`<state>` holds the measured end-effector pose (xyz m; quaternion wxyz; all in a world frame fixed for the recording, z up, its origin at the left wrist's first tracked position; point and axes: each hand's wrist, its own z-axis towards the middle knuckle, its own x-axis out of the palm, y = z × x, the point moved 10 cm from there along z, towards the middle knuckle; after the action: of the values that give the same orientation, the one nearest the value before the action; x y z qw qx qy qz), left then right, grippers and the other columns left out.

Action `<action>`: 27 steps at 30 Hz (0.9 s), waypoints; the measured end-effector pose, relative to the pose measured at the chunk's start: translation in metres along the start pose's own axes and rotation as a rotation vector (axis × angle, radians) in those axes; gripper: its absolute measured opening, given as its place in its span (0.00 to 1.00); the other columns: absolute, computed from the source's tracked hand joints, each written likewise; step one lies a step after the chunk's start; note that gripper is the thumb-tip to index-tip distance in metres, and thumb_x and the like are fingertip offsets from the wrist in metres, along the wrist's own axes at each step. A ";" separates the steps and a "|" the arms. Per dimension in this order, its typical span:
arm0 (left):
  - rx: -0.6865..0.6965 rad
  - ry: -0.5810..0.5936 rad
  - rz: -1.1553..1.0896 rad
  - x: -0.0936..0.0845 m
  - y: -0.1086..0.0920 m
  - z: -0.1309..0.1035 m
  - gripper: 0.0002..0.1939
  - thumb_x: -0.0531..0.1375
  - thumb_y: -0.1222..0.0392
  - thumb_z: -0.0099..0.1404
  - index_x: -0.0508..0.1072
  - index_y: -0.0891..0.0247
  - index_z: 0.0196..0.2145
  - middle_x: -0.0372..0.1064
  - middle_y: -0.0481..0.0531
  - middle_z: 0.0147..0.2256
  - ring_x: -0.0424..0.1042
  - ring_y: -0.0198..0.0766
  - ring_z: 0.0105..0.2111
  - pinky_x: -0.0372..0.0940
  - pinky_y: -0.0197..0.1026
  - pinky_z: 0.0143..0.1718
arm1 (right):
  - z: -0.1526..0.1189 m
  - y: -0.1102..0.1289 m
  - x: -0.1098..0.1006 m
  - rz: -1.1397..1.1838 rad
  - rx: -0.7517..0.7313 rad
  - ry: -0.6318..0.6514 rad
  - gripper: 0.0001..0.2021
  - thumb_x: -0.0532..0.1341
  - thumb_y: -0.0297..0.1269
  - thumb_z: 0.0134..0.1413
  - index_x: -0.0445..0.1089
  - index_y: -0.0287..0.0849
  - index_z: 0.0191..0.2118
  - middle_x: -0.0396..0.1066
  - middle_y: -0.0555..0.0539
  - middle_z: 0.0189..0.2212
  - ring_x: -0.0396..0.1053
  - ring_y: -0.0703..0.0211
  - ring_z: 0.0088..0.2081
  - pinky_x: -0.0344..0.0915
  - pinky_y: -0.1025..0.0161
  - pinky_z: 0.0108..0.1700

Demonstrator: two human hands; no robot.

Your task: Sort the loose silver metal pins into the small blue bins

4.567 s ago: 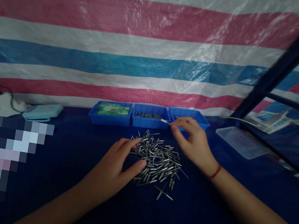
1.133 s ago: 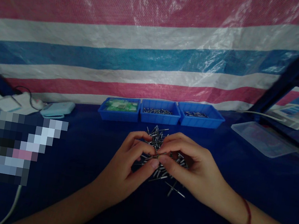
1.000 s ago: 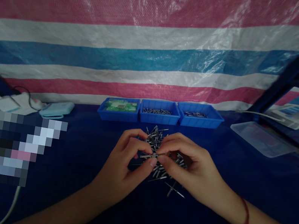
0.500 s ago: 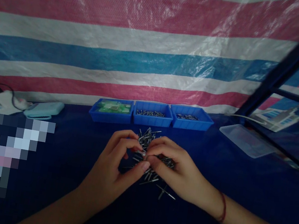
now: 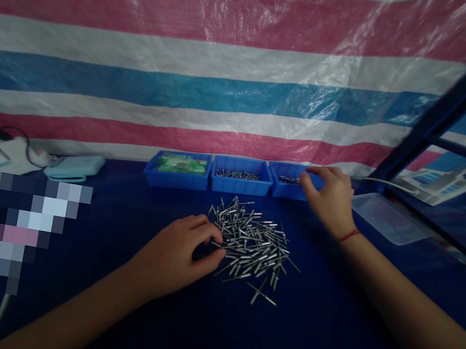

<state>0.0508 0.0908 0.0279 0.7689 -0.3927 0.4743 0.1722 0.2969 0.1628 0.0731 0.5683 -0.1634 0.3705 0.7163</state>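
A loose pile of silver blind rivets (image 5: 255,244) lies on the dark blue table. My left hand (image 5: 184,253) is at the pile's left edge, thumb and index finger curved with a small gap between them. A rivet's thin stem shows near those fingertips, but the hand does not appear closed on it. Over the right blue bin (image 5: 290,191) is my right hand (image 5: 331,198), its thumb and index finger apart and nothing visible between them. That bin has some rivets inside, partly hidden by the hand. The middle blue bin (image 5: 240,185) also contains rivets.
The left blue bin (image 5: 176,179) holds green-tinted plastic packets. A clear plastic lid (image 5: 390,219) lies at the right, near a dark metal frame post. Farther left are a light blue case (image 5: 76,166), white devices and a cable. Striped sheeting (image 5: 210,99) hangs behind.
My right hand has left the pile and moved right and away to the right bin, its fingers parting. My left hand stays by the pile, slightly lower. More of the rivets show.
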 end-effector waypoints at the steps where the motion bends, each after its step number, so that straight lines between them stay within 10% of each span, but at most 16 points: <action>1: 0.009 0.027 0.032 0.000 0.001 0.000 0.05 0.56 0.58 0.63 0.69 0.61 0.35 0.66 0.49 0.32 0.67 0.39 0.33 0.62 0.44 0.36 | -0.002 0.002 0.000 0.003 -0.008 0.014 0.15 0.56 0.41 0.53 0.74 0.39 0.41 0.71 0.37 0.40 0.67 0.40 0.44 0.62 0.45 0.42; 16: 0.065 0.180 0.131 0.016 0.005 -0.003 0.08 0.52 0.61 0.66 0.71 0.62 0.34 0.66 0.50 0.33 0.67 0.37 0.33 0.61 0.40 0.35 | -0.066 0.112 0.000 0.452 -0.432 0.388 0.07 0.56 0.30 0.55 0.71 0.40 0.32 0.74 0.47 0.31 0.70 0.58 0.34 0.64 0.58 0.40; 27: -0.082 -0.193 -0.541 -0.018 -0.004 -0.002 0.06 0.53 0.58 0.66 0.69 0.60 0.36 0.62 0.46 0.32 0.63 0.32 0.29 0.60 0.35 0.30 | -0.102 0.151 0.001 0.851 -0.405 0.685 0.08 0.61 0.32 0.53 0.71 0.42 0.40 0.70 0.46 0.38 0.68 0.60 0.40 0.66 0.60 0.43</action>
<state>0.0428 0.0886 0.0444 0.8120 -0.5173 0.2697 0.0163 0.1365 0.0786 0.0558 0.0354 -0.3278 0.4221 0.8444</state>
